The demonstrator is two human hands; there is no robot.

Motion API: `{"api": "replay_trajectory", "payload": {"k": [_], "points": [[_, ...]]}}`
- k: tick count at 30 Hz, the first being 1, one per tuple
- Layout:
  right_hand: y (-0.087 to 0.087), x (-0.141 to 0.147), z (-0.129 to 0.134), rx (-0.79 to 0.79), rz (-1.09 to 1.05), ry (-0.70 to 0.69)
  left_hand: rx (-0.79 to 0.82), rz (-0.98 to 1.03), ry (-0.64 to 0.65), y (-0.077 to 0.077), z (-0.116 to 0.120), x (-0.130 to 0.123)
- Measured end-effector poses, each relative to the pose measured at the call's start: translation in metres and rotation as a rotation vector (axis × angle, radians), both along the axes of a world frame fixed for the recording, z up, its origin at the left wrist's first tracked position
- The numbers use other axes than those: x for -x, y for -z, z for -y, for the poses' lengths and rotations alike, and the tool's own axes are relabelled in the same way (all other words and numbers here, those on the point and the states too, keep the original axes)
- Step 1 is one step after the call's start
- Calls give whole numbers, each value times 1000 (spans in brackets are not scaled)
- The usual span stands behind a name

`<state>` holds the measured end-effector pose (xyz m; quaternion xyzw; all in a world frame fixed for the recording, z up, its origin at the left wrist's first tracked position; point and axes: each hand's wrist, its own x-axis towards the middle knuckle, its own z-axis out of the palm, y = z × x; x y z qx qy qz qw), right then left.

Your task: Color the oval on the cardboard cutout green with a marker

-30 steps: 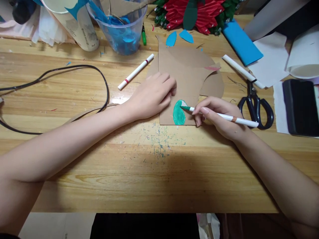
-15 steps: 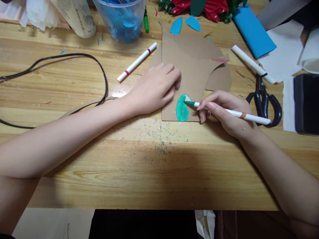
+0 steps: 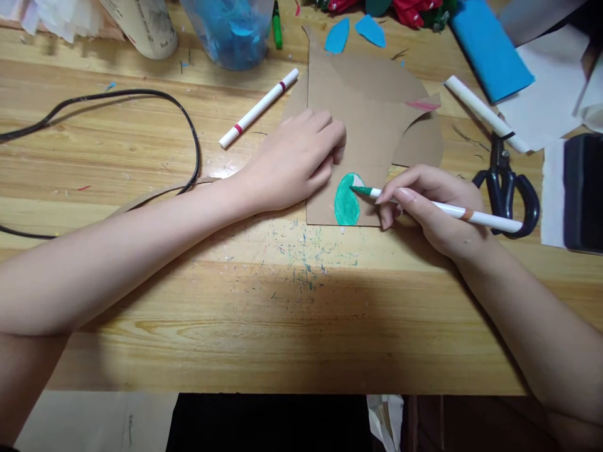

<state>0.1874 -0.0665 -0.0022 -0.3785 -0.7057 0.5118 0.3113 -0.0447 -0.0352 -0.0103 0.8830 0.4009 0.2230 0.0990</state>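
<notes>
My right hand is closed in a pinch around a white marker with an orange-brown band. Its green tip touches an oval shape near the lower edge of a brown cardboard sheet. Most of that oval is coloured green, with a pale patch left at its upper right. Resting on the left part of the cardboard is my left hand, its fingers curled in and no object showing in them. Its fingertips are partly hidden.
A capped white marker lies left of the cardboard. Black scissors, a white cap-like tube and blue folded paper are at right. A black cable loops at left. A plastic tub stands behind.
The view has shifted slightly, so things on the table sit a little higher. The marker tip remains on the oval's upper part, and my left hand stays on the cardboard.
</notes>
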Motion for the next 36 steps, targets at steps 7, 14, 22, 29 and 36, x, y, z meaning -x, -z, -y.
{"api": "replay_trajectory", "payload": {"k": [7, 14, 22, 29, 36], "points": [[1, -1, 1, -1, -10, -4, 17, -44, -20, 0, 0, -1], [2, -1, 0, -25, -24, -9, 10, -1, -5, 0, -1, -1], [2, 0, 0, -13, -38, -2, 5, -12, -15, 0, -1, -2], [1, -1, 1, -32, -25, 0, -9, 7, -8, 1, -1, -2], [2, -1, 1, -62, -10, 4, -12, -2, -5, 2, -2, -1]]}}
